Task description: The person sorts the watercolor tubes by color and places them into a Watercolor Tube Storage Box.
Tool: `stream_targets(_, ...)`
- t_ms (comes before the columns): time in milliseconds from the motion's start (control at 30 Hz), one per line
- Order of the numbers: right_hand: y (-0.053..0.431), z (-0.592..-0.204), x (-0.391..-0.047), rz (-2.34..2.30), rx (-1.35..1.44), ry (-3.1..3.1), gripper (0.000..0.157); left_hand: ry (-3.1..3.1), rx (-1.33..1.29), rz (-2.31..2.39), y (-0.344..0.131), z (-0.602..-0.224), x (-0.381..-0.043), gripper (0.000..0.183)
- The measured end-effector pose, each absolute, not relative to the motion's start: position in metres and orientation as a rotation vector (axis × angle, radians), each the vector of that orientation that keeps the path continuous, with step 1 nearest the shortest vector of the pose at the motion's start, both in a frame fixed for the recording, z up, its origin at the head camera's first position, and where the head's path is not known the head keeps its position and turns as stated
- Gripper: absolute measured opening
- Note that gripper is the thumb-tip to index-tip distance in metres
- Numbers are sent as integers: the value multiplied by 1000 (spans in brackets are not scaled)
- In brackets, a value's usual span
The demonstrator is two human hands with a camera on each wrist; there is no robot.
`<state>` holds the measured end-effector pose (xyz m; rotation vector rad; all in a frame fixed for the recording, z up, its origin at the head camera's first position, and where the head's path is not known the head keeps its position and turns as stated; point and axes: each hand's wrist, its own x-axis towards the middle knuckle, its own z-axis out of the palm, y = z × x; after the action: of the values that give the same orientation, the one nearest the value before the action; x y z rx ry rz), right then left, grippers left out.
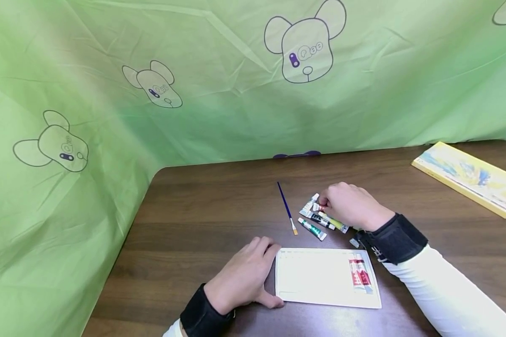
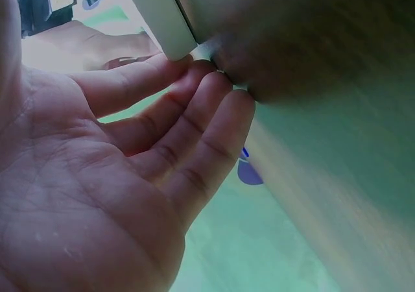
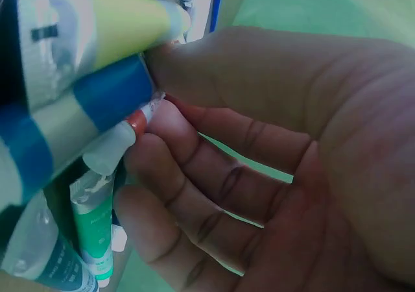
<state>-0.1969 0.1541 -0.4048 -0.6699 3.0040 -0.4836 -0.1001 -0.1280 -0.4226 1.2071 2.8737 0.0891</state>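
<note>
My left hand lies at the left end of a white tray, thumb at its near corner and index finger at its far corner. In the left wrist view the fingers are fairly straight, with a fingertip against the tray's corner. Two red-labelled paint tubes lie side by side in the tray's right end. Over a small pile of paint tubes, my right hand pinches a red-banded paint tube. Blue and yellow tubes lie close against its thumb.
Left of the pile lies a blue-handled paintbrush. A green tube is nearest the tray. At the table's back right sits a flat yellow box. A green patterned cloth hangs behind and to the left.
</note>
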Motion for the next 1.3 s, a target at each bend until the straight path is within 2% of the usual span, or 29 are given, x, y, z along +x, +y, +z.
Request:
stream_targets(300,156,-404,-197,-499,-673,3017,4,2856,1183,96,-126,-420,-100,96)
stream_targets(533,160,-395,-195,-569,-703,3045,22,2848,1186,87,-125,-419,-101,97)
stream_targets(733,163,-389,-192,-708,-806,3057,16,2858,1195,77,-125,-420,-100,98)
stream_targets(900,170,-386,-189,-818,-771,3011,24,2856,1192,67,-125,-420,-100,98)
stream_targets(1100,181,-388,-181,-842,-686,2965,7,2855,1181,75,-126,-421,-99,98)
stream_targets(1300,191,-397,-170,-769,-711,3001,5,2856,1182,75,-126,-421,-99,98)
